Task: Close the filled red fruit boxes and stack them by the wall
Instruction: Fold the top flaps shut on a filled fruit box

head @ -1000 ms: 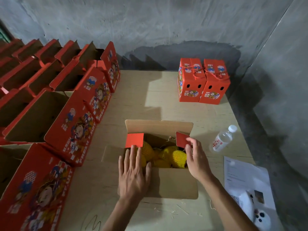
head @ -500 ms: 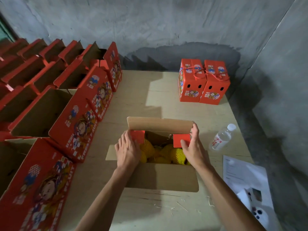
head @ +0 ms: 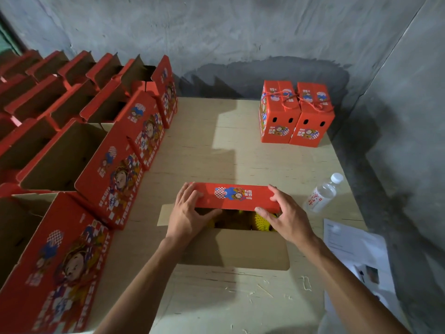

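Over the open box (head: 234, 248), both hands' fingers (head: 187, 192) grip its red flap (head: 237, 196).

Printed cardboard box (head: 236, 249), seemingly plywood table (head: 216, 297)

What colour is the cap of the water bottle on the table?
White, on the clear water bottle, best seen in the head view.

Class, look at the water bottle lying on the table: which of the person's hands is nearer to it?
Right. The right hand grips the red flap's end just beside the water bottle; the left hand holds the flap's far end, across the box from it.
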`<state>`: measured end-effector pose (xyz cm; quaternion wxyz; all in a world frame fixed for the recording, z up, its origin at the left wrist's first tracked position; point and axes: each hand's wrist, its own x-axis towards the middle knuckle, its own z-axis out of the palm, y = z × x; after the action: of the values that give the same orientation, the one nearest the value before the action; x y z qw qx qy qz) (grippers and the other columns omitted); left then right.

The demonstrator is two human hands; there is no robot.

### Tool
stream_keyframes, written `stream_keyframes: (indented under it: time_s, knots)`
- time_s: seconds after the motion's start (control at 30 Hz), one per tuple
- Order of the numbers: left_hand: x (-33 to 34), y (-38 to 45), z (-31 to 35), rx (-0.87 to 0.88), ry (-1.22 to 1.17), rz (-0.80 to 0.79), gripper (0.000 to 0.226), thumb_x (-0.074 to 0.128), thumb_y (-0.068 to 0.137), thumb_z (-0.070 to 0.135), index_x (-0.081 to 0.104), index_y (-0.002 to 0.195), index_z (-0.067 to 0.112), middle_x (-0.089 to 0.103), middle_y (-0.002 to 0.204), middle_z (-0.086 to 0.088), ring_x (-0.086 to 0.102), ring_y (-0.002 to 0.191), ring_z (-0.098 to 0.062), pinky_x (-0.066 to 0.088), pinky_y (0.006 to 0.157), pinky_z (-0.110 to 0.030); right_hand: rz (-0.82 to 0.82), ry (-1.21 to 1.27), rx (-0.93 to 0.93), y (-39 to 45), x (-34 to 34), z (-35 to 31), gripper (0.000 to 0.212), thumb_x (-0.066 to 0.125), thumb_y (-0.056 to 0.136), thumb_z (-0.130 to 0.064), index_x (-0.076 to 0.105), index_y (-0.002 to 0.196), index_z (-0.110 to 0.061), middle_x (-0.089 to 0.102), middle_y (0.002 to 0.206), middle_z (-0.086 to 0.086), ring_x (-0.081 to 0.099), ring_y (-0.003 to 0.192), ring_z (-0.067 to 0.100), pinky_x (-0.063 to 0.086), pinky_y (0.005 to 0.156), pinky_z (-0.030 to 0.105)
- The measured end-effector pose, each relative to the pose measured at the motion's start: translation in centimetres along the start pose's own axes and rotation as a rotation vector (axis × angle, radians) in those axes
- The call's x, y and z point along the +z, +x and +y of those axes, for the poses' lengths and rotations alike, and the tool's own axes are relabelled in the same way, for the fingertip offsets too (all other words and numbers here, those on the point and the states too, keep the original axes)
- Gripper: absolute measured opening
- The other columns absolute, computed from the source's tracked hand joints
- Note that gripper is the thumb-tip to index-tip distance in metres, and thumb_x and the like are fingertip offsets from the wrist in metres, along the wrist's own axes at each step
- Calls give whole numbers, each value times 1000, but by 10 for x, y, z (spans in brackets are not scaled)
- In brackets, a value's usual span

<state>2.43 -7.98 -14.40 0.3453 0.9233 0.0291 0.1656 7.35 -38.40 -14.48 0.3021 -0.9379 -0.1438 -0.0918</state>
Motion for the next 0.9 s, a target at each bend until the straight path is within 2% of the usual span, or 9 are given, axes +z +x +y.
stream_keyframes:
  time_s: [0.13,0.23,0.3,0.37,0.43,0.57,0.7,0.8,0.9]
  knots:
    - [-6,14,-2,-17,180,-246,88,65,70,85,53,129,21,31,165,-1,15,157,-20,31,122,-50,-50,-124,-128,13,-1,7,70,60,83,-78,58,113,-15,61,135,-5,59,120,13,50,87,27]
    - [-8,36,0,-34,241,-411,111,68,69,84,33,150,17,22,168,-3,11,157,-19,26,125,-51,-178,-228,-197,32,-11,4,70,57,75,-85,51,99,-19,56,126,-3,59,108,20,50,84,34]
    - [-9,46,1,-44,226,-472,118,73,66,82,25,155,21,26,165,-1,15,154,-20,29,122,-54,-298,-277,-154,45,-18,-1,81,52,69,-92,53,113,-23,49,122,-7,58,102,16,47,78,31]
    - [-9,50,-1,-33,225,-512,119,73,66,81,20,160,28,27,160,2,16,151,-20,34,118,-57,-414,-322,-127,55,-21,-6,93,55,70,-92,48,138,-29,45,128,-8,56,107,14,46,77,30]
    - [-9,51,-3,-3,298,-535,118,67,68,85,17,162,33,27,157,3,17,148,-21,38,116,-56,-468,-392,-152,61,-20,-8,100,55,72,-92,40,150,-32,44,133,-7,55,112,16,48,80,29]
    - [-6,53,-2,51,355,-459,102,65,77,80,30,159,32,38,149,1,27,141,-22,41,112,-52,-402,-685,-314,63,-13,-19,88,46,83,-87,42,144,-23,48,132,2,64,101,22,56,79,35]
    - [-2,53,1,110,395,-399,79,65,90,62,38,155,27,45,142,-2,34,135,-24,42,108,-50,-335,-931,-565,59,-3,-26,62,30,104,-61,46,132,-8,52,123,14,66,83,27,57,62,37]
    - [0,52,2,111,473,-428,79,57,93,65,30,157,28,41,143,-5,32,136,-26,42,109,-50,-259,-977,-590,57,-1,-22,58,33,105,-57,54,127,-8,57,115,13,65,75,25,57,54,35]
    - [3,49,0,133,551,-467,86,46,94,72,16,162,28,36,146,-8,30,138,-29,40,110,-50,-199,-861,-475,46,-1,-20,65,49,98,-66,60,129,-11,59,116,12,67,85,24,59,57,36]
